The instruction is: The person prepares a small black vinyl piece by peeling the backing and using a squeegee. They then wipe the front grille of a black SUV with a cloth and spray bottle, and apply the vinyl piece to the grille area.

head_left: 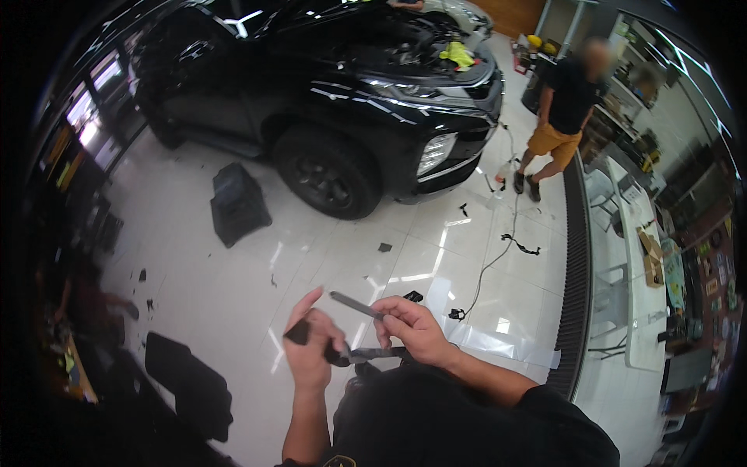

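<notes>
My right hand (408, 327) holds a thin, flat, dark grey bar-like tool (352, 302) that slants up to the left between us. Beside it, my left hand (311, 350) has its forefinger raised and the other fingers curled round a black piece (297, 331) whose kind I cannot make out. A dark strip (366, 354) runs below both hands, in front of my black shirt, partly hidden by my fingers.
A black car (327, 109) with raised bonnet stands ahead. Black panels (233, 202) lie on the tiled floor, with cables and scraps. A person (564, 101) stands right, near a white folding table (646, 350). Other people (85, 303) are at far left and behind the bonnet.
</notes>
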The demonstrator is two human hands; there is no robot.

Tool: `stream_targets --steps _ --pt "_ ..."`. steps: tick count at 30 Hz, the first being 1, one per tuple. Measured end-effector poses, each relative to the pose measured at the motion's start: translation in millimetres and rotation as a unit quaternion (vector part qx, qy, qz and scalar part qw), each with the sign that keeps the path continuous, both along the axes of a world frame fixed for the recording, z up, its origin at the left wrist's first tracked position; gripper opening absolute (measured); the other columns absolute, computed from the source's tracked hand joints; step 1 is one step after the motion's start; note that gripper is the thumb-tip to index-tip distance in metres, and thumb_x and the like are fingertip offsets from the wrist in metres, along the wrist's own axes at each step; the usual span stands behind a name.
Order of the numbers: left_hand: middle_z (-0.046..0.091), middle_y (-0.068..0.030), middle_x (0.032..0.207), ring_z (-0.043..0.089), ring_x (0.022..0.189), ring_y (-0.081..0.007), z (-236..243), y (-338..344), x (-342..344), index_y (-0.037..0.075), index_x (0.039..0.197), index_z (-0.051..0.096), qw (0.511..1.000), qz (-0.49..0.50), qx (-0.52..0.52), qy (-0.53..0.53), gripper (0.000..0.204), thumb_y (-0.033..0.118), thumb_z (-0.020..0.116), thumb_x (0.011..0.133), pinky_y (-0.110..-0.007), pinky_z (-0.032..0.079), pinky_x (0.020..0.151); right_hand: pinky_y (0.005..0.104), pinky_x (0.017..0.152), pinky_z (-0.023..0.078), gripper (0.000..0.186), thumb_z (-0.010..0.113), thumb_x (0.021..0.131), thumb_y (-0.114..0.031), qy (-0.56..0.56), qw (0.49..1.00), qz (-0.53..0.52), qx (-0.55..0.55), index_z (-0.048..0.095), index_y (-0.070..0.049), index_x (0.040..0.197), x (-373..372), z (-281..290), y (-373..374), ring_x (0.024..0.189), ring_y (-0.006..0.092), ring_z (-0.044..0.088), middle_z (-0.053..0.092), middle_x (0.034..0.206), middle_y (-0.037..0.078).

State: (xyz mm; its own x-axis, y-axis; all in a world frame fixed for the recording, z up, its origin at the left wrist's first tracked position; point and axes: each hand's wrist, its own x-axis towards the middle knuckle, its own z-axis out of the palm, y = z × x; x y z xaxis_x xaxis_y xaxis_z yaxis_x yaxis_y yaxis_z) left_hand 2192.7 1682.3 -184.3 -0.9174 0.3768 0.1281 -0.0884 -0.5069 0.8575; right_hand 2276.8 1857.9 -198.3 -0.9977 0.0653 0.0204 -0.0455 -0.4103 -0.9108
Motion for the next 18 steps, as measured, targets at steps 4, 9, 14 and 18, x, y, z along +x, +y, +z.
stream_targets --steps 4,9,14,18 --pt "0.049 -0.0048 0.071 0.046 0.052 -0.0171 4.9 13.3 -14.8 -0.001 0.115 0.057 0.993 -0.042 0.097 -0.043 0.056 0.049 0.032 0.105 -0.034 0.043 0.059 0.0263 0.070 0.047 0.015 0.049 0.103 -0.012 0.030 0.998 -0.050 -0.031 0.048 -0.003 0.115 5.1 -35.6 25.0 0.075 0.0108 0.054 0.057 0.090 0.004" --pt "0.051 -0.0078 0.076 0.053 0.060 -0.0222 15.0 49.2 -14.0 -0.006 0.110 0.059 0.963 -0.224 0.143 -0.034 0.088 0.067 0.012 0.099 -0.032 0.043 0.059 0.0247 0.065 0.043 0.015 0.049 0.103 -0.016 -0.035 0.993 -0.055 -0.098 0.046 -0.007 0.115 -5.3 -68.0 27.8 0.071 0.0088 0.048 0.061 0.095 0.006" --pt "0.049 -0.0068 0.074 0.052 0.061 -0.0210 27.3 73.7 -33.5 -0.012 0.115 0.058 0.941 -0.262 0.193 -0.090 0.109 0.081 0.007 0.089 -0.031 0.041 0.061 0.0207 0.065 0.038 0.025 0.056 0.099 -0.013 -0.032 0.992 -0.081 -0.091 0.047 -0.007 0.121 -6.8 -84.4 29.9 0.071 0.0059 0.045 0.064 0.103 0.006" --pt "0.044 -0.0046 0.069 0.042 0.056 -0.0159 47.9 76.1 -45.9 -0.006 0.109 0.059 0.961 -0.216 0.133 -0.107 0.101 0.080 0.011 0.091 -0.031 0.036 0.062 0.0204 0.071 0.040 0.036 0.068 0.091 -0.011 -0.083 0.992 -0.095 -0.024 0.050 -0.006 0.122 14.6 -65.6 26.9 0.081 0.0056 0.052 0.061 0.097 0.001"
